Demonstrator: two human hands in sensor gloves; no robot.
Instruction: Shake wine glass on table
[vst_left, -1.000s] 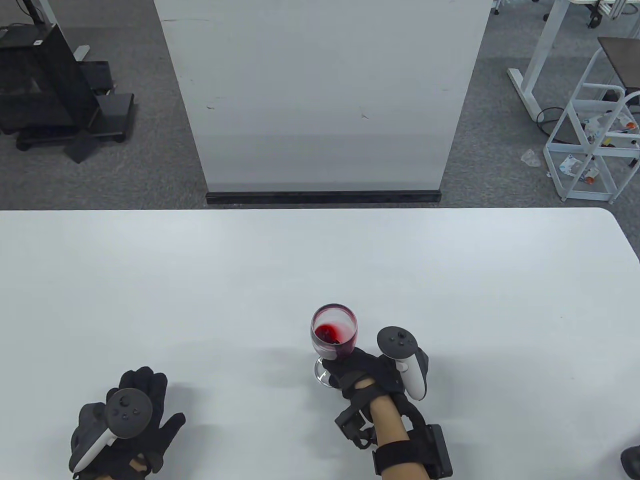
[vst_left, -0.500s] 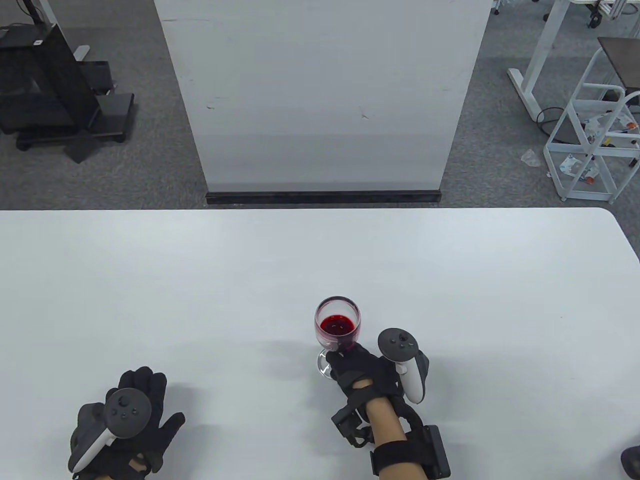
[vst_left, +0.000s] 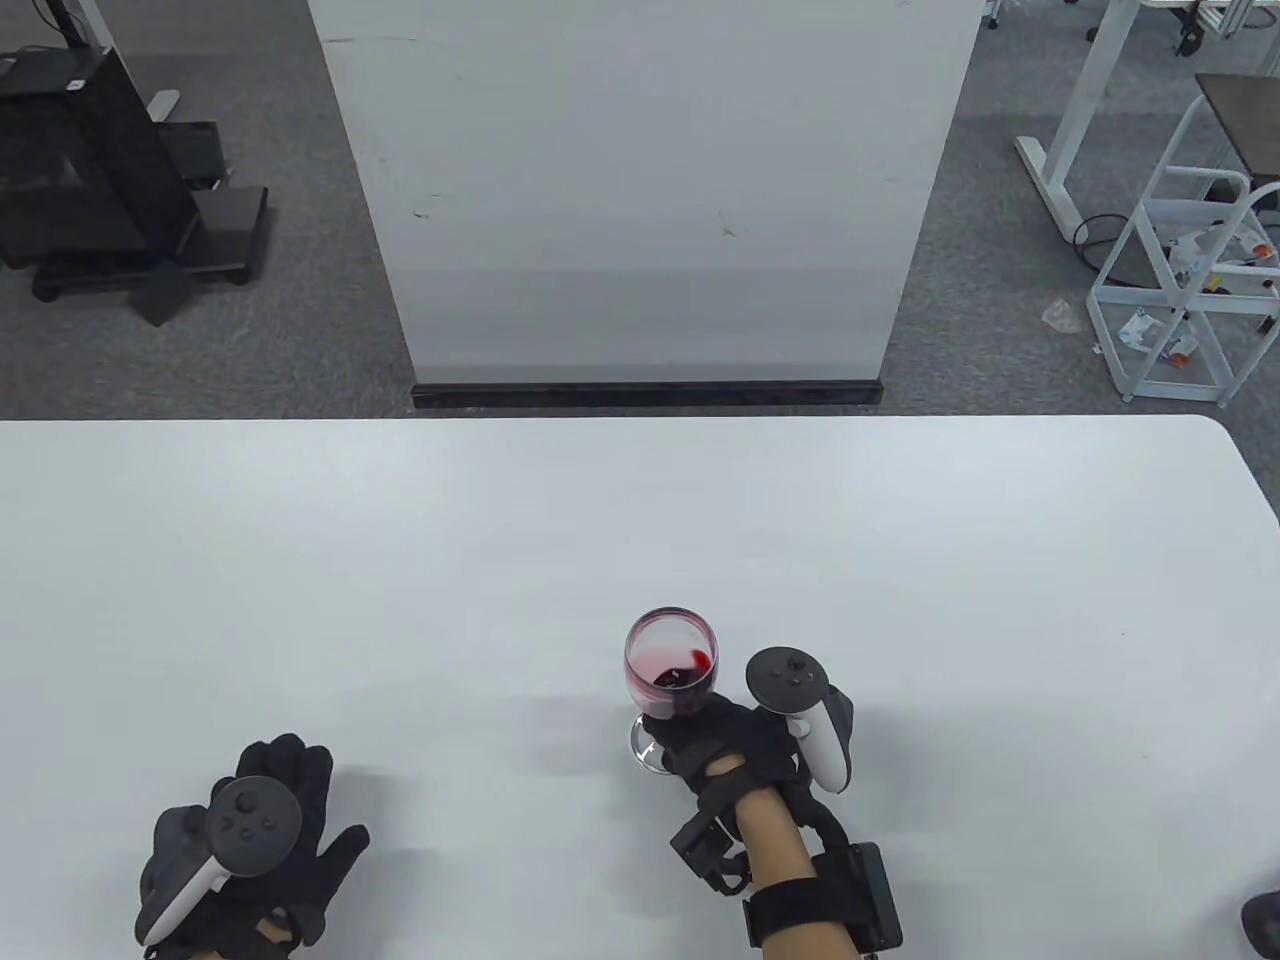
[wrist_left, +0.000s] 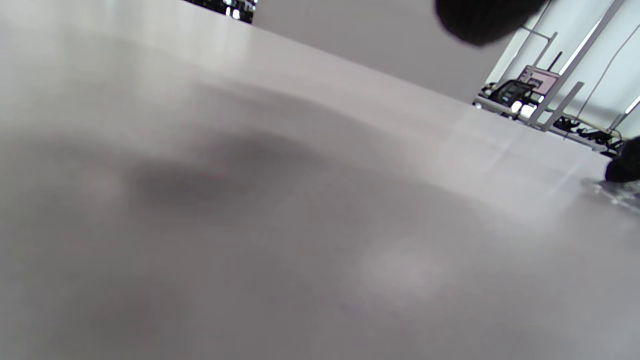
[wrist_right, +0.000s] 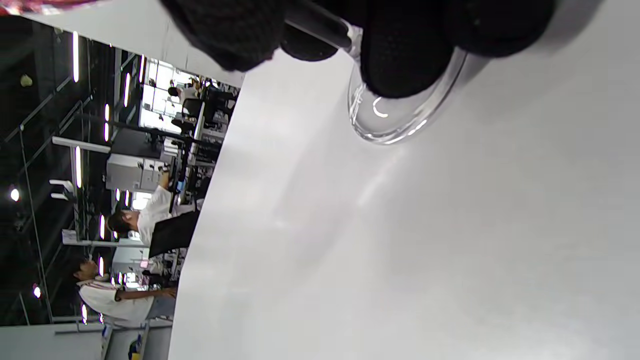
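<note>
While pinching the wine glass (vst_left: 670, 665) stem between right hand (vst_left: 722, 745) fingers (wrist_right: 400, 55) — mid-swirl, judging by smeared wine; next, small gentle circles, foot kept on bench (vst_left: 640, 520).

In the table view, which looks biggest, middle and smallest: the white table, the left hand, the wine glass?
1. White table, biggest.
2. Left hand, middle.
3. Wine glass, smallest, though the right hand hides part of it.

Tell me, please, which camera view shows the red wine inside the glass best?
The table view: it looks down into the wine glass, so the red wine is plainly seen. The right wrist view shows mainly the clear foot and the stem under the right hand. The left wrist view shows no wine.
</note>
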